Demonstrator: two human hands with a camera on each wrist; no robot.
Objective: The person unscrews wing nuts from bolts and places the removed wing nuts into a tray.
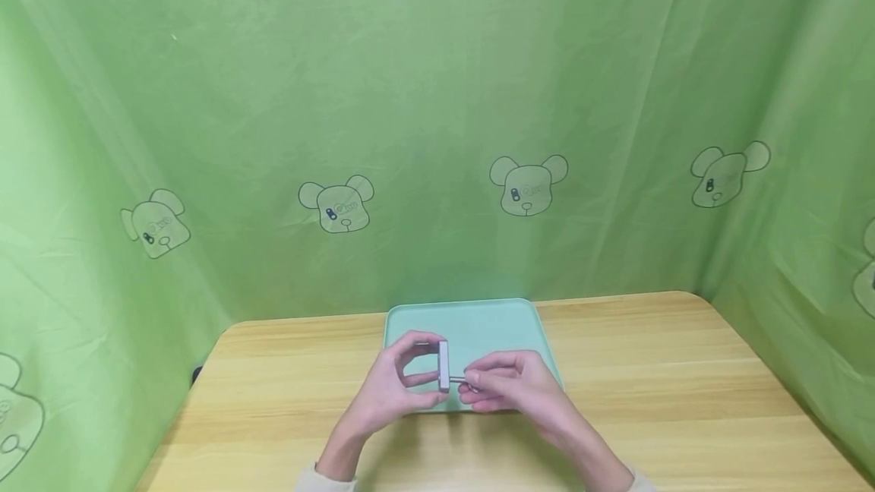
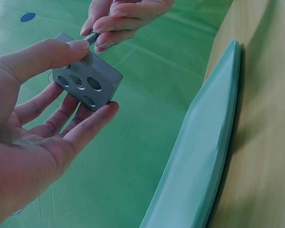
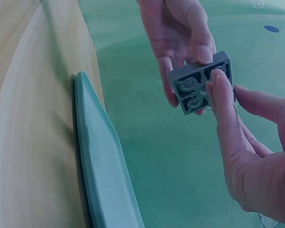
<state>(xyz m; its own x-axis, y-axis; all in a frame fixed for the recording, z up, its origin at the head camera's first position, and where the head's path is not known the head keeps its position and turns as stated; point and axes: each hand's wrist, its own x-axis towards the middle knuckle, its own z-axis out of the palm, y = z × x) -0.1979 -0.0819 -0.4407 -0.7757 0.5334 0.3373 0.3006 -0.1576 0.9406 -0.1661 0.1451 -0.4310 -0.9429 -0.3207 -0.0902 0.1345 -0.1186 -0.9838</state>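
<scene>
My left hand [image 1: 388, 389] grips a small grey square block [image 1: 443, 367] by its edges, thumb on one side and fingers on the other. In the left wrist view the block [image 2: 102, 71] shows several round holes, one of them threaded. Its other face, in the right wrist view, has raised ribs and recesses. From the right, my right hand [image 1: 522, 386] pinches a thin threaded bolt [image 2: 91, 39] between thumb and fingers. The bolt's shaft [image 1: 457, 380] points at the block's ribbed face and reaches it. How far it sits inside cannot be seen. Both hands are raised above a tray.
The light green tray [image 1: 472, 321] with a low rim lies on the wooden table [image 1: 636, 370], under and behind the hands. Green curtains [image 1: 437, 97] with printed bear heads enclose the table at the back and both sides.
</scene>
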